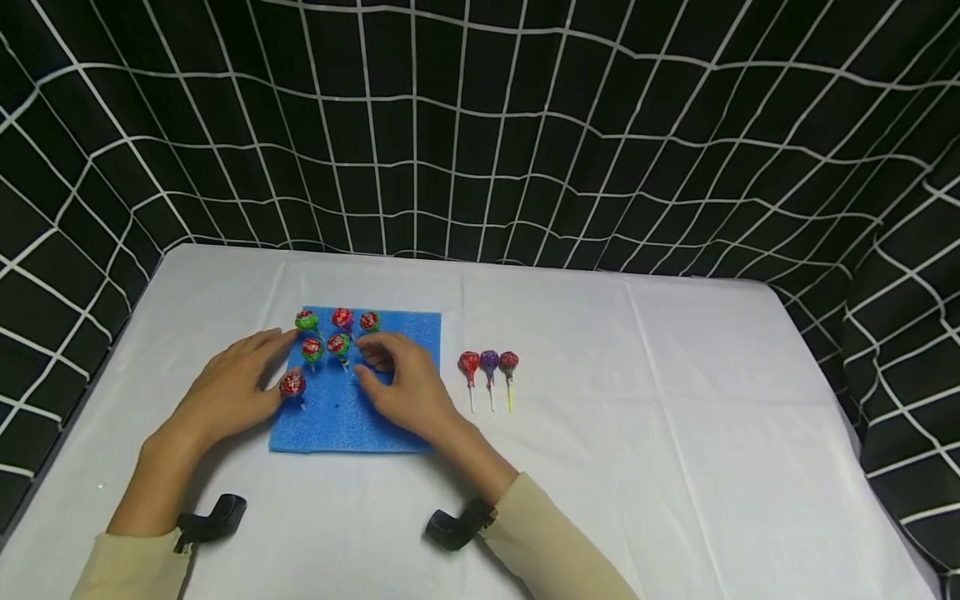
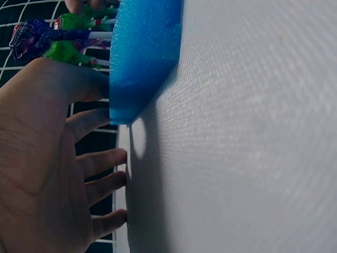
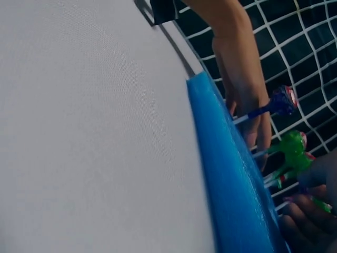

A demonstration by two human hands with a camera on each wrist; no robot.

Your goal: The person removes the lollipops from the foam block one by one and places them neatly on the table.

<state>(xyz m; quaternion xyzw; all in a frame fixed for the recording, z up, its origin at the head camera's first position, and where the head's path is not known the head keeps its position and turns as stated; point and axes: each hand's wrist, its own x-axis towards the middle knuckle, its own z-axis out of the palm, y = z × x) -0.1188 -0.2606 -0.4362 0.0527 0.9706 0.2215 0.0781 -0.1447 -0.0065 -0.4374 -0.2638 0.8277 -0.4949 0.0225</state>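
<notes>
Left hand [image 1: 228, 392], fingers straight, rests at 9 o'clock edge of blue square foam pad [image 1: 352, 425]. Right hand [image 1: 401, 379], fingers curled, pinches green-wrapped lollipop [image 1: 338, 344] standing in the pad. Three loose lollipops [image 1: 489, 367] at 3 o'clock.

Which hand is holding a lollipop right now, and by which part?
The right hand pinches a lollipop standing in the foam, apparently at its stick. The left hand holds nothing.
</notes>
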